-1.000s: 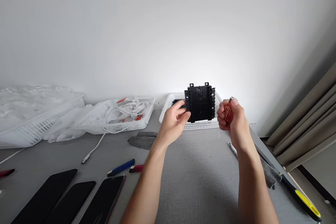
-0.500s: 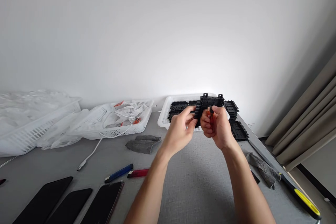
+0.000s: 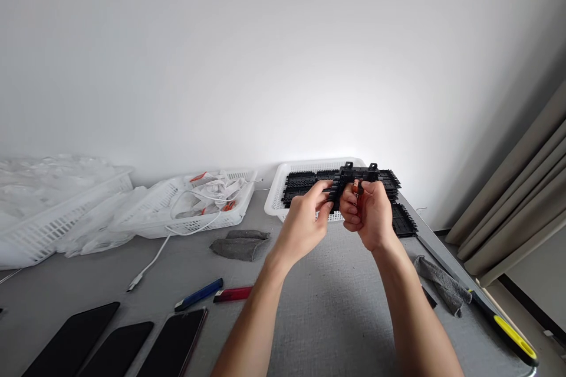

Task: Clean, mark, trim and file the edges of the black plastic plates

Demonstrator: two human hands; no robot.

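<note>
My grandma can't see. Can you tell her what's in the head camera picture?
A person's left hand holds a black plastic part, and the right hand grips an orange object in front of it. Behind is a white basket with black parts; dark phones lie lower left on a gray table.

This side of left hand (image 3: 305, 221) and right hand (image 3: 370, 215), an open lane of table (image 3: 327, 306)! Between them, though, the plate (image 3: 360, 173) plugs the gap, with the basket (image 3: 271, 205) behind. Wide left: red stick (image 3: 233, 294), blue stick (image 3: 198, 294), phones (image 3: 172, 344). Wide right: black stack (image 3: 404, 221), then cloth (image 3: 442, 284). Up top, open air before the wall (image 3: 283, 59)!
</note>
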